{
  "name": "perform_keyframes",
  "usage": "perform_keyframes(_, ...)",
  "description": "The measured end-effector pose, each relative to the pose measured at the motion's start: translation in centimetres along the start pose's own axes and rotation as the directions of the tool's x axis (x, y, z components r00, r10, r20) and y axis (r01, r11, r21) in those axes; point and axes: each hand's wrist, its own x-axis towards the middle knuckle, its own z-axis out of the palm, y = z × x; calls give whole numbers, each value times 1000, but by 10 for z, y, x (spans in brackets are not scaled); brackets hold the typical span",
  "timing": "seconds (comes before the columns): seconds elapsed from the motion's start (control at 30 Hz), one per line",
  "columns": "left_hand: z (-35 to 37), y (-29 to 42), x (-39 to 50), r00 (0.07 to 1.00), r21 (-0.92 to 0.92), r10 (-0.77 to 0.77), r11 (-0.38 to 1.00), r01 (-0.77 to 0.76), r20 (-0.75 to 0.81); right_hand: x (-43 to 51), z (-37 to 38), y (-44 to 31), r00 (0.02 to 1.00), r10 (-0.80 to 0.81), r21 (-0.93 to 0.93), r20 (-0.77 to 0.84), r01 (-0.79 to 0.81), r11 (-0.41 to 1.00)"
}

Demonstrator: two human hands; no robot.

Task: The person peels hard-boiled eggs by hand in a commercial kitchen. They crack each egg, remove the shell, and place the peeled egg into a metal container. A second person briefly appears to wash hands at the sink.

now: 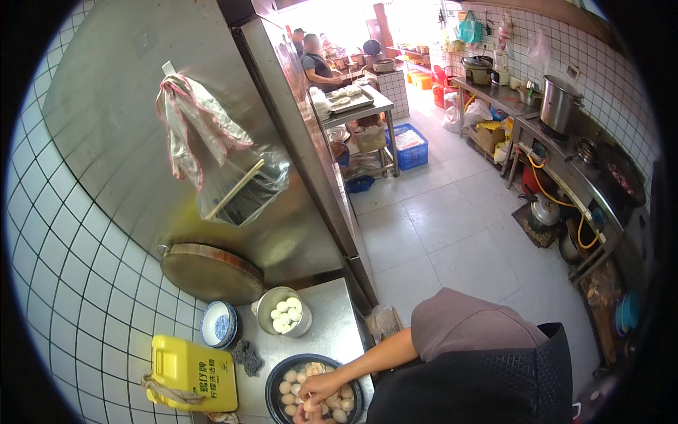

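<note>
My right hand (321, 386) reaches over a dark basin (271, 389), its fingertips on a brown egg (309, 405). Below it, at the picture's bottom edge, my left hand (309, 416) grips the same egg and is partly cut off. Several brown eggs (339, 415) fill the basin, with bits of shell (315, 368) among them. Just behind the basin, a metal pot (306, 324) holds several peeled white eggs (286, 315). Whether shell is coming off the held egg is too small to tell.
Left of the basin are a steel-wool scourer (247, 358), a blue-and-white bowl (218, 324) and a yellow detergent jug (196, 373). A round chopping board (212, 273) leans against the steel panel. Farther back, a person (320, 66) stands near a tray table (352, 106); a stockpot (560, 105) is at right.
</note>
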Motion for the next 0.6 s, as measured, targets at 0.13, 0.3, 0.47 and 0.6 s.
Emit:
perform_keyframes(0.13, 13, 24, -11, 1000, 71, -9, 997, 8, 20, 1, 0, 6, 999, 6, -45, 36, -4, 999)
perform_keyframes(0.3, 3, 4, -2, 995, 143, 82, 986, -88, 51, 2, 5, 16, 998, 15, -53, 53, -13, 999)
perform_keyframes(0.47, 11, 14, -9, 1000, 27, 14, 1000, -14, -23, -2, 6, 6, 1000, 23, 41, -21, -22, 999)
perform_keyframes(0.6, 14, 18, -10, 998, 23, -31, 999, 32, -55, -2, 6, 9, 999, -39, -20, 2, 39, 999)
